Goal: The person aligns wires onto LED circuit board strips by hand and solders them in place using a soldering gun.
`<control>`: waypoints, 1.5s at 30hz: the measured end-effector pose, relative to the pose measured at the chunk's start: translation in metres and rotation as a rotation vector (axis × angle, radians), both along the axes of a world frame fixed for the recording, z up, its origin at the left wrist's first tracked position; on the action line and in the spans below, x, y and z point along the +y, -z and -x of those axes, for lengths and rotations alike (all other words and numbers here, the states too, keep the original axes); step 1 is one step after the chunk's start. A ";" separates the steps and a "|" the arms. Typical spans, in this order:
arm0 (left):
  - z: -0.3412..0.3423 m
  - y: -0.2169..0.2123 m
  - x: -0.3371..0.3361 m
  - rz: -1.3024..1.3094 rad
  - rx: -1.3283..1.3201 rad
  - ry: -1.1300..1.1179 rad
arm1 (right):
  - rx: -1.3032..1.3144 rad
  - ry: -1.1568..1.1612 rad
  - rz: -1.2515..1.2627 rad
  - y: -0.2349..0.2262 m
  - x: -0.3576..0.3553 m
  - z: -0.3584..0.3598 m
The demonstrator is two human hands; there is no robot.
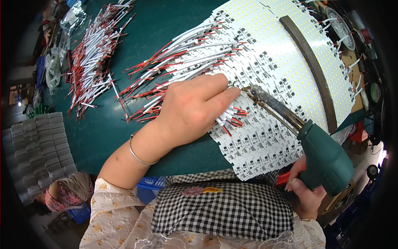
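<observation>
Flanking boards (286,70), green tabletop (166,16); room clutter (53,70)

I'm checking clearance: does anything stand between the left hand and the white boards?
Yes: white wires lie between the left hand and the boards, their ends showing beside it. Contact at its fingertips is unclear.

Tabletop (151,27) gap beside wire pile (93,58), dark bar (311,68) obstructing panels (342,81)
</observation>
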State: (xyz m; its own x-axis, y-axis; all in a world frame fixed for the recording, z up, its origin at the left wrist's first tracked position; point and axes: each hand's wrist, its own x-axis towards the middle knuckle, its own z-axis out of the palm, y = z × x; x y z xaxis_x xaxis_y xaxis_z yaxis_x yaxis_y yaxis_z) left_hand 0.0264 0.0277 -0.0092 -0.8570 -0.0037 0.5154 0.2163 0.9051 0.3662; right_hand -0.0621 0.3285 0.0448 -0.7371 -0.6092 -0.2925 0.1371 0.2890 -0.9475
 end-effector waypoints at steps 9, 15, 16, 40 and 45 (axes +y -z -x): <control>-0.001 -0.001 0.001 0.044 -0.013 0.004 | -0.169 0.197 0.335 -0.014 -0.011 0.012; -0.003 -0.019 0.004 -0.025 -0.146 0.005 | -0.058 0.203 0.259 -0.017 -0.017 0.015; -0.003 -0.020 0.003 -0.017 -0.146 0.008 | -0.058 0.206 0.267 -0.016 -0.016 0.016; 0.007 -0.009 0.003 -0.123 -0.085 -0.084 | -0.070 0.202 0.293 -0.007 -0.018 0.019; 0.009 -0.012 0.007 -0.194 -0.099 -0.153 | -0.158 0.191 0.281 -0.008 -0.019 0.018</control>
State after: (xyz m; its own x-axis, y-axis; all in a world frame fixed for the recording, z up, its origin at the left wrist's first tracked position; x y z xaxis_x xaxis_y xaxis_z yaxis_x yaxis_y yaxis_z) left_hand 0.0173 0.0348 0.0028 -0.8852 -0.2273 0.4060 0.0369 0.8355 0.5483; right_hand -0.0805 0.3092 0.0532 -0.8041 -0.5382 -0.2527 0.3145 -0.0244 -0.9489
